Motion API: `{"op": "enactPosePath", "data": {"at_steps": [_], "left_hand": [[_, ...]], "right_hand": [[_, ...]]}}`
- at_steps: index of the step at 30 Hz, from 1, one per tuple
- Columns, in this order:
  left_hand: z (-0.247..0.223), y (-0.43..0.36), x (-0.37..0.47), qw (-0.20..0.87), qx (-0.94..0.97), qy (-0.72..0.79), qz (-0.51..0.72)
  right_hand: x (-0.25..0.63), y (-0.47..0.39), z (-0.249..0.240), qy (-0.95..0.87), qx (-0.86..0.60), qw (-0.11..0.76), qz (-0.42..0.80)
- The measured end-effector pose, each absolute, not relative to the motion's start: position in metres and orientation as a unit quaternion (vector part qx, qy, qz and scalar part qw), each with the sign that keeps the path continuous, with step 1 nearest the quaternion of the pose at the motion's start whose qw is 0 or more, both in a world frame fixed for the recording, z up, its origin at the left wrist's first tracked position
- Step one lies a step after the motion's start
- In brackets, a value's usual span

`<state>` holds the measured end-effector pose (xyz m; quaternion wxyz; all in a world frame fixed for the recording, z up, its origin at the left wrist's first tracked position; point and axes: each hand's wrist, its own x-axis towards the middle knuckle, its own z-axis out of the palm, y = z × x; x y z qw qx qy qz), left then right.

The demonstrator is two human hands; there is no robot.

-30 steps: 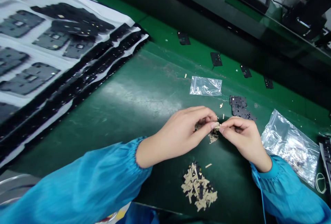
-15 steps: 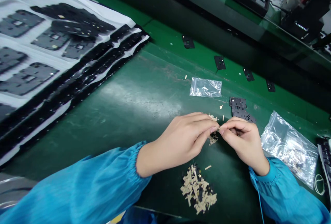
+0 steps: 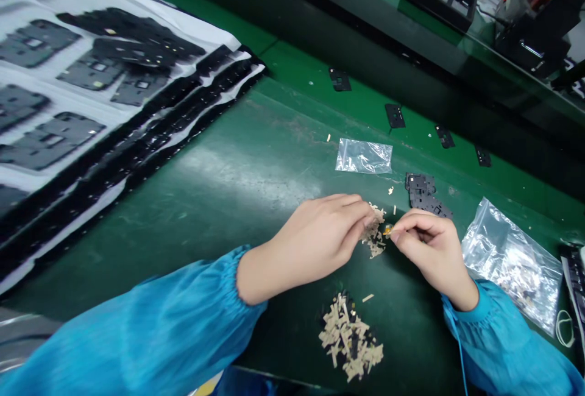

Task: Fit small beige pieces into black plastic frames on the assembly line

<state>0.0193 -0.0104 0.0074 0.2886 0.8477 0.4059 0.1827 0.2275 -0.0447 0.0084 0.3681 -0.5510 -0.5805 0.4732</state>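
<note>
Touching half a second ago, the left hand (image 3: 315, 236) and right hand (image 3: 427, 240) now stand just apart over a green bench (image 3: 219, 201). Black plates on white sheets (image 3: 50, 140) fill the far left; next, the left hand curls toward a small heap of tan scraps (image 3: 376, 248), fingers together, though whether its hidden tips pinch anything cannot be told. A larger tan-and-black pile (image 3: 350, 341) lies nearer the wearer. Right of the small heap, an orange-yellow piece (image 3: 388, 229) juts from the pinched thumb and forefinger of the right hand; the step, judged from here, looks best done with a light hold at one edge and the left hand steadying close by. That piece now shows clearly where fingers covered it, and small black plates (image 3: 395, 116) beyond sit farther right, while the filled clear bag (image 3: 514, 265), rightmost, keeps its place
</note>
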Motion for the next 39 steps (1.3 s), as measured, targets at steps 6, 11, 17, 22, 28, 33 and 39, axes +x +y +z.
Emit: {"op": "enactPosePath", "data": {"at_steps": [6, 11, 17, 22, 28, 33, 39], "left_hand": [[0.012, -0.005, 0.02, 0.555, 0.724, 0.367, 0.183], [0.01, -0.005, 0.022, 0.666, 0.624, 0.344, 0.222], [0.007, -0.006, 0.024, 0.649, 0.624, 0.367, 0.234], [0.007, -0.007, 0.024, 0.619, 0.617, 0.398, 0.278], [0.012, -0.012, 0.024, 0.547, 0.683, 0.394, 0.28], [0.015, -0.012, 0.021, 0.493, 0.745, 0.371, 0.254], [0.014, -0.007, 0.015, 0.475, 0.783, 0.337, 0.218]], "right_hand": [[0.23, -0.045, 0.012, -0.583, -0.544, 0.334, 0.503], [0.228, -0.045, 0.014, -0.592, -0.557, 0.323, 0.486], [0.228, -0.045, 0.015, -0.608, -0.552, 0.321, 0.472], [0.228, -0.048, 0.017, -0.674, -0.572, 0.359, 0.3], [0.223, -0.053, 0.016, -0.76, -0.513, 0.338, 0.213], [0.22, -0.053, 0.015, -0.756, -0.511, 0.321, 0.251], [0.219, -0.051, 0.019, -0.755, -0.506, 0.301, 0.29]]}}
